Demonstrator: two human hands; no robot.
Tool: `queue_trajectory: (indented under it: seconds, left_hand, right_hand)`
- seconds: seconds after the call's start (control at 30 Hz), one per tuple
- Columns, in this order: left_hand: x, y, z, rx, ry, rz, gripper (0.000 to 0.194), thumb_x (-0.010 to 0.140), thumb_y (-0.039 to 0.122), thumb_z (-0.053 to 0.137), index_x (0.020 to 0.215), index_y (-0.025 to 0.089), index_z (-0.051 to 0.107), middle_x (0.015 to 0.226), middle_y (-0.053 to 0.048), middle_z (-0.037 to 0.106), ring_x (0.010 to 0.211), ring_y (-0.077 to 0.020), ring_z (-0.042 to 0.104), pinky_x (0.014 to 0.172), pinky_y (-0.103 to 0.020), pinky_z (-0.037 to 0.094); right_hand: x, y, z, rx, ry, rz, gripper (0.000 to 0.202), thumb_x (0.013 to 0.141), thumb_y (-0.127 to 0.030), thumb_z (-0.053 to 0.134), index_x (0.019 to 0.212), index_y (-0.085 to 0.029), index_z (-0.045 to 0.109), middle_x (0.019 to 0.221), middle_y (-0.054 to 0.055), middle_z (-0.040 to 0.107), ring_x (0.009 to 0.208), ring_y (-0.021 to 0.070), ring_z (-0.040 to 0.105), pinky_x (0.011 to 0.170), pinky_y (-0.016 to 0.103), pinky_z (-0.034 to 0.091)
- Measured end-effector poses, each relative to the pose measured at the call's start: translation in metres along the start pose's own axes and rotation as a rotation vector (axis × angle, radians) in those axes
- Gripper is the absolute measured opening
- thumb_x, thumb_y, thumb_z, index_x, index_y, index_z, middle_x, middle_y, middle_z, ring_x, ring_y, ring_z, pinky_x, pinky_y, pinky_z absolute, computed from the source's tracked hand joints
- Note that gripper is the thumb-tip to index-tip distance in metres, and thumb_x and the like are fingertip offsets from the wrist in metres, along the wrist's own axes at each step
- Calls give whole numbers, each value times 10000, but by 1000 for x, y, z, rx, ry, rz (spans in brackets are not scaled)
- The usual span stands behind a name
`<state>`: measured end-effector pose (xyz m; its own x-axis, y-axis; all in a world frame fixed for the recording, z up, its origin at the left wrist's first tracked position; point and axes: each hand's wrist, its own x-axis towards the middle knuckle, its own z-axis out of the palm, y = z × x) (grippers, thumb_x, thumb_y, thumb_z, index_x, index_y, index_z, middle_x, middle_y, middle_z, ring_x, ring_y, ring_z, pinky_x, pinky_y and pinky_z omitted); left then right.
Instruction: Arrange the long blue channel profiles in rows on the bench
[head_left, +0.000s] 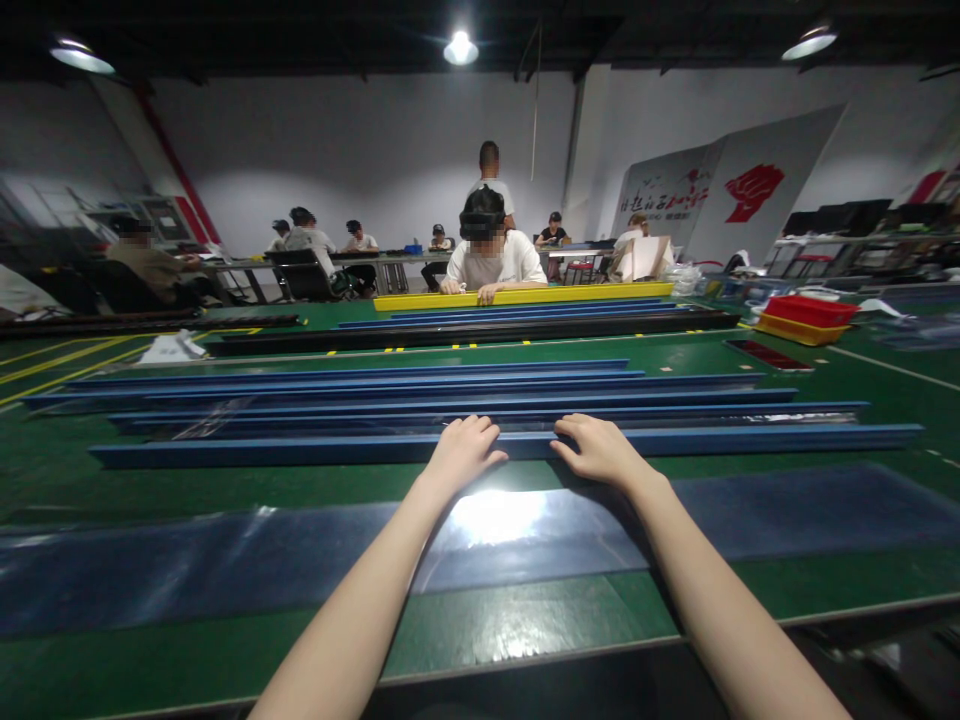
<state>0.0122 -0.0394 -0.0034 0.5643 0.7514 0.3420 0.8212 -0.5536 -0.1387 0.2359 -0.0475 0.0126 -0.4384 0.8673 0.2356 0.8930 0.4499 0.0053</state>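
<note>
Stretched across the green table is a long blue profile strip, the nearest of several such strips. My left hand grips it left of the middle, fingers over its top edge and thumb on the near side. A short way to the right, my right hand holds the same strip in a similar way. The fingertips on the far side are partly hidden. Between my forearms and beyond them lies a long, flat sheet of clear plastic film, with a bright lamp reflection on it.
More blue strips lie parallel behind mine, then a dark strip. Opposite, a person handles a yellow strip. A phone and a red bin are at the right. The table's near edge runs below.
</note>
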Motion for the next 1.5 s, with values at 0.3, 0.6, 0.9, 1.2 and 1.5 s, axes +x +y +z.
queue_trajectory:
  seconds: [0.3,0.6,0.9,1.2,1.5]
  left_hand:
    - [0,1,-1,-5,-3,-2,235,801,406,554,855,177,561,927,-38,608,880,-189,533,725,-294,392]
    - [0,1,-1,1,-10,-3,241,809,412,539,855,176,560,913,-39,610,884,-192,543,723,-297,400]
    - [0,1,-3,-12,-25,-4,236,812,405,537,850,174,561,912,-40,612,878,-189,546,722,-292,406]
    - [0,1,-5,-44,-32,-11,222,813,396,538,846,176,557,905,-46,613,881,-194,545,732,-295,402]
    - [1,1,-3,-26,-46,-5,238,810,406,538,861,174,560,905,-48,611,875,-194,546,721,-293,404]
  right_hand:
    - [4,-9,7,44,-16,-26,291,858,-397,415,977,-195,587,991,71,644,910,188,578,693,244,364]
    - [3,-12,9,84,30,-53,297,844,-372,439,1017,-183,589,1034,79,636,941,192,575,746,255,388]
    - [3,-12,10,120,53,-64,317,841,-387,437,1036,-189,588,1040,69,639,946,187,578,762,255,395]
    - [3,-14,6,128,3,-38,321,847,-385,434,1056,-193,583,1050,77,633,965,190,565,781,258,388]
    - [3,-14,7,114,19,-54,339,847,-389,433,1071,-179,577,1044,89,627,954,190,570,770,261,395]
